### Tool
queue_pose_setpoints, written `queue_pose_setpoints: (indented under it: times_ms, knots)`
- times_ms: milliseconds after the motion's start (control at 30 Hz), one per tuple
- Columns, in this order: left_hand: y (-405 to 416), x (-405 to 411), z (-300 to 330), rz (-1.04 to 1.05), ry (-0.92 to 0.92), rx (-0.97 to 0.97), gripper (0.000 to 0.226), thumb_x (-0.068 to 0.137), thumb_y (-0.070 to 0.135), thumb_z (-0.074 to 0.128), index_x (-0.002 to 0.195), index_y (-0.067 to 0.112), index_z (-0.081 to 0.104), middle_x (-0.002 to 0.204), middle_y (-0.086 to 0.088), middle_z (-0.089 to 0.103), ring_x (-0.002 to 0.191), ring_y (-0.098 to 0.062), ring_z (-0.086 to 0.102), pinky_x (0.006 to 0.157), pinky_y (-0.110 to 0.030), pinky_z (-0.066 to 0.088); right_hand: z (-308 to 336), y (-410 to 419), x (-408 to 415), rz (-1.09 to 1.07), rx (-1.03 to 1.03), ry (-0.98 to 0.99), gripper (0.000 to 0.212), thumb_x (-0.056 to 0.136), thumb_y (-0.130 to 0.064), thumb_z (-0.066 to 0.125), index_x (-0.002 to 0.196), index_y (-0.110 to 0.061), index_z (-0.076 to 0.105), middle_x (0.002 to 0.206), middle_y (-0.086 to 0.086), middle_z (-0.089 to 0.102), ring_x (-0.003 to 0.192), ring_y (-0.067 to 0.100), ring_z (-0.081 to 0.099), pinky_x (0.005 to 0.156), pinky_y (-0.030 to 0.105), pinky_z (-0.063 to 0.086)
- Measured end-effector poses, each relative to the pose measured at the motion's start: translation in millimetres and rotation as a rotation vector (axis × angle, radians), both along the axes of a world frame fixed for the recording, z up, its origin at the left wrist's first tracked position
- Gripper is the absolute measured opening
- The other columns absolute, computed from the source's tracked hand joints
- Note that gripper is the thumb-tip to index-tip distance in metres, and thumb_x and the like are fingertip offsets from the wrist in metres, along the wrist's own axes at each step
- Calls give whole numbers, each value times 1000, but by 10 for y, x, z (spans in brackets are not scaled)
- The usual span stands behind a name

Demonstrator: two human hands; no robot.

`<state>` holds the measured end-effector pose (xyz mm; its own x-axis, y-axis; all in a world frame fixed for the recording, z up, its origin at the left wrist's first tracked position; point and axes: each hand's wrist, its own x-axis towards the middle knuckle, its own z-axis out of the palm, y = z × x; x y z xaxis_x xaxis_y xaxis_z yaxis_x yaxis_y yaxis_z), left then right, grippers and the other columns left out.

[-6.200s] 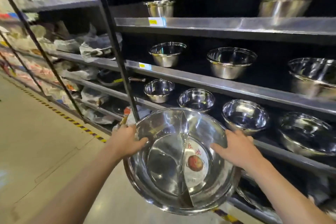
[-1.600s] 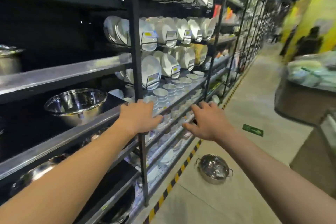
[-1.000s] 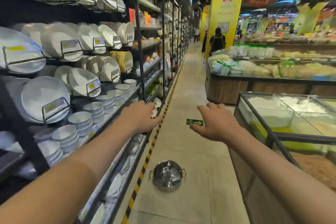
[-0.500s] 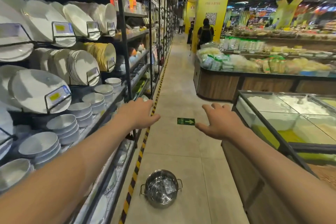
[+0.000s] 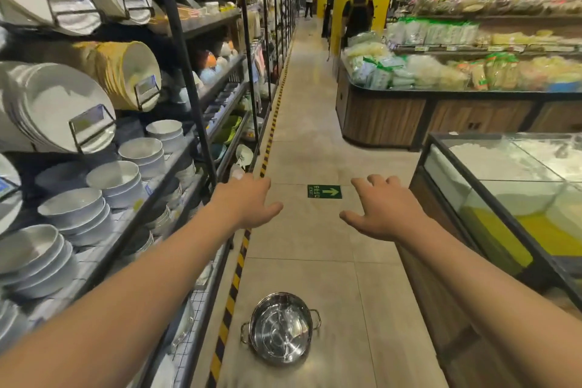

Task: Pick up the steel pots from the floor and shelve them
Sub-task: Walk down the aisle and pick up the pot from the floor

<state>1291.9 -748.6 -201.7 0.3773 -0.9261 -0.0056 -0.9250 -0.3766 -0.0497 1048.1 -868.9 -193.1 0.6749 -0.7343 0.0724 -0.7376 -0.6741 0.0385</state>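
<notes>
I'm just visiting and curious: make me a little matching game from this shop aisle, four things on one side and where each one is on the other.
Things:
1. steel pot
2. green arrow sign
3. white bowls
4. hands (left hand, right hand)

Places:
A. stacked on the shelves at the left
B. stuck flat on the floor, farther down the aisle
C. held out in the air, empty
D. standing on the floor by the striped line

Pairs: 1-D, 2-B, 3-A, 4-C
</notes>
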Motion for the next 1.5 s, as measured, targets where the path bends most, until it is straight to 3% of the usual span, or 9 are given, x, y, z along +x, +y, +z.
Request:
queue_pose_setpoints:
  times_ms: [200, 333, 533, 767, 967, 1100, 1233, 1333, 1500]
  knots:
    - [-546, 352, -805, 30, 39, 92, 68, 87, 73, 37, 132, 21, 46, 128, -13, 55, 108, -36, 58, 85, -52, 52, -862, -614, 446, 47, 84, 11, 69, 85, -69, 50, 134, -19, 45, 128, 12, 54, 115, 38, 49, 90, 48, 49]
    - [-917, 629, -1774, 38, 66, 146, 70, 88, 72, 38, 134, 20, 46, 124, -15, 56, 108, -39, 58, 88, -53, 51, -1931, -924, 816, 57, 151, 34, 70, 85, -69, 49, 135, -20, 44, 130, 13, 53, 118, 40, 45, 90, 47, 46]
    - [-1246, 1058, -4110, 70, 126, 259, 72, 88, 73, 36, 139, 22, 41, 131, -15, 52, 113, -38, 57, 87, -49, 51, -4333, -1255, 1302, 78, 241, 81, 75, 86, -69, 50, 143, -20, 41, 142, 16, 47, 127, 42, 40, 97, 50, 45]
    - [-1191, 1552, -7098, 195, 232, 344, 80, 85, 77, 38, 142, 21, 40, 131, -15, 53, 114, -39, 56, 92, -49, 50, -7497, -1344, 1650, 30, 389, 128, 73, 87, -67, 49, 142, -21, 38, 140, 16, 46, 125, 41, 39, 94, 50, 42]
    - [-922, 1652, -9041, 268, 229, 404, 92, 76, 87, 32, 144, 26, 33, 136, -17, 48, 121, -43, 51, 94, -53, 46, -9338, -1389, 1657, -78, 466, 160, 85, 84, -67, 55, 150, -24, 24, 143, 22, 40, 128, 47, 36, 97, 54, 43]
    - [-786, 1669, -9779, 401, 277, 363, 97, 76, 89, 28, 148, 25, 20, 143, -19, 40, 127, -47, 44, 96, -56, 40, -9926, -1452, 1690, -110, 553, 193, 102, 76, -72, 52, 156, -33, 4, 160, 27, 9, 141, 54, 16, 104, 60, 35]
    - [-716, 1566, -9941, 444, 389, 287, 89, 87, 78, 29, 149, 16, 22, 142, -22, 42, 127, -50, 40, 99, -56, 39, -10018, -1416, 1623, -133, 638, 188, 95, 84, -71, 44, 156, -37, -7, 163, 27, -7, 142, 57, 10, 108, 61, 28]
    - [-725, 1570, -9893, 437, 385, 293, 86, 87, 77, 31, 149, 16, 24, 145, -18, 41, 129, -48, 37, 99, -56, 38, -10049, -1374, 1573, -147, 620, 167, 91, 85, -73, 39, 156, -35, -5, 162, 27, -5, 139, 59, 13, 108, 59, 29]
    - [-853, 1604, -9958, 326, 355, 248, 87, 86, 78, 27, 150, 20, 22, 152, -12, 36, 130, -45, 36, 97, -56, 39, -10101, -1225, 1380, -236, 595, 131, 98, 71, -84, 24, 152, -36, -1, 157, 28, 7, 133, 58, 21, 103, 58, 34]
